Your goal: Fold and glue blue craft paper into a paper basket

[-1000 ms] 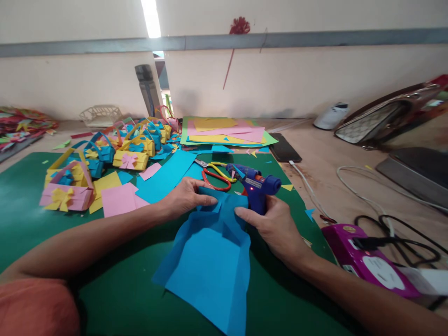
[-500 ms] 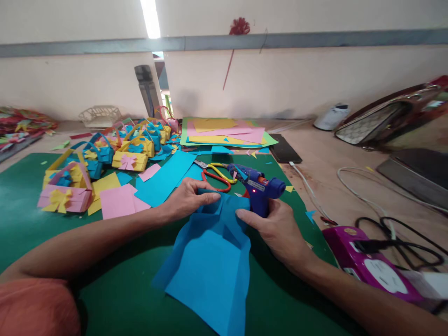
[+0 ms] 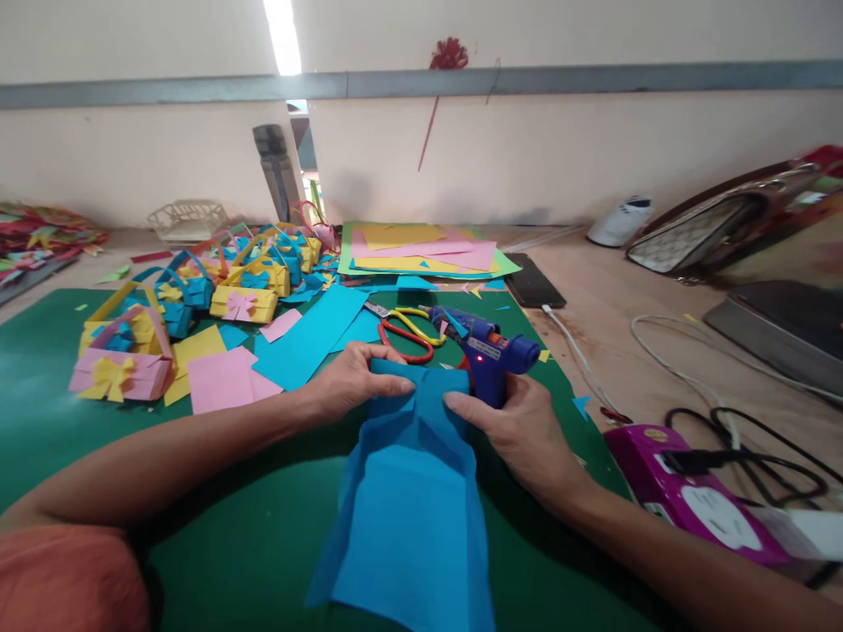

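A folded piece of blue paper (image 3: 408, 518) hangs toward me in the middle, its lower end wide and its upper end folded narrower. My left hand (image 3: 359, 382) pinches the upper left edge, thumb on top. At the upper right edge my right hand (image 3: 520, 430) grips the same paper, thumb in front and other fingers mostly hidden. A blue glue gun (image 3: 491, 351) with a lit red light is right against my right hand; its handle goes down behind the paper, and I cannot tell whether that hand also holds it. Scissors (image 3: 408, 342) with red and yellow handles lie just beyond the paper.
Small paper baskets (image 3: 243, 303) with bows stand at the left, near pink sheets (image 3: 224, 377) and blue strips (image 3: 313, 338). Coloured sheets (image 3: 421, 246) are stacked at the back beside a phone (image 3: 533, 281). A purple power strip (image 3: 691, 491) with cables sits right of the green mat (image 3: 250, 527).
The lower part of the blue paper has swung slightly right and lies straighter toward me. Its top fold is flatter between my hands, which have barely moved.
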A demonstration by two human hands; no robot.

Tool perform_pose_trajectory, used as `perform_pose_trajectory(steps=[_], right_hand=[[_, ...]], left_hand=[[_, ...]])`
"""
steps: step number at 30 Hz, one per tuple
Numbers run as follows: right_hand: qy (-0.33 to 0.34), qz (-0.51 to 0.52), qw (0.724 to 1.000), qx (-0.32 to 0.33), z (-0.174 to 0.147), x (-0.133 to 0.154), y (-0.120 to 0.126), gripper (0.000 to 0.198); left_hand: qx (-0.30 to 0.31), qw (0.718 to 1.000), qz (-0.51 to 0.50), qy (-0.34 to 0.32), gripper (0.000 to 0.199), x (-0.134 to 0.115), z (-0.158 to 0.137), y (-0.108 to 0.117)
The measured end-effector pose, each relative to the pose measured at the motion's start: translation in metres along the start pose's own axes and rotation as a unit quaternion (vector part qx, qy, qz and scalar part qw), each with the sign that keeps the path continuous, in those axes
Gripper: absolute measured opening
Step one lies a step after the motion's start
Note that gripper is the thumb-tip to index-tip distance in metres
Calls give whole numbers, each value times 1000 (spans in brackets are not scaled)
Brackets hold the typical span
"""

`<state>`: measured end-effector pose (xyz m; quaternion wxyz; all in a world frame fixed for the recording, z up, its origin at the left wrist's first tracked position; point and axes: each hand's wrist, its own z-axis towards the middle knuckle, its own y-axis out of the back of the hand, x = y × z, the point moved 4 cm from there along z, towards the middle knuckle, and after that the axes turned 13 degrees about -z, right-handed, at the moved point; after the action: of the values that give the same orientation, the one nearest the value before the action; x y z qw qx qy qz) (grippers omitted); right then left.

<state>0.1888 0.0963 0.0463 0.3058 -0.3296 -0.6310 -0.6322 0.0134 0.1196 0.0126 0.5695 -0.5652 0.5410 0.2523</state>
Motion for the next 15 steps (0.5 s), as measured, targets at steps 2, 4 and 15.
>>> perform_pose_trajectory(steps=[2,4,15], right_hand=[[11,-7,1000,-8,0,2,2,26],[20,-14,999,-21,0,3,4,25],[33,-45,997,-53,3,2,9,23]], left_hand=[[13,997,-73,29,37,4,0,-1],[46,991,-120,41,39,7,-1,-4],[26,996,-84,28,32,12,-5,0]])
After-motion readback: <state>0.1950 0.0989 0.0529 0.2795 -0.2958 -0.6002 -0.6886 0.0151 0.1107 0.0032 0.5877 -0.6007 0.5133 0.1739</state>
